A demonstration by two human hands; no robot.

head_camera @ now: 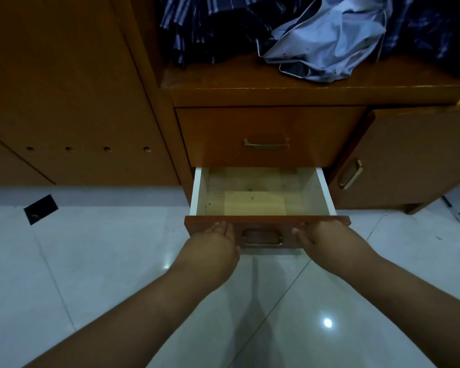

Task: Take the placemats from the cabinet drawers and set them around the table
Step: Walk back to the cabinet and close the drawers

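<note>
Cabinet [77,102]: brown wood.
Lower drawer [263,223]: pulled open.
Hands: left hand [218,235] and right hand [322,235] apart, flat on the drawer front beside the handle [262,238], gripping nothing.
Placemat: possibly the pale sheet [254,204] on the drawer floor; likely light and floppy, so pinch an edge.

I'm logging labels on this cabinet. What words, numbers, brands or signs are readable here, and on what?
No readable text anywhere in this view.
Small dark mark on the wooden bottom of the open lower drawer: too small to read as a character.
Dark square on the floor: a faint spot on it, too blurred to read.
</note>
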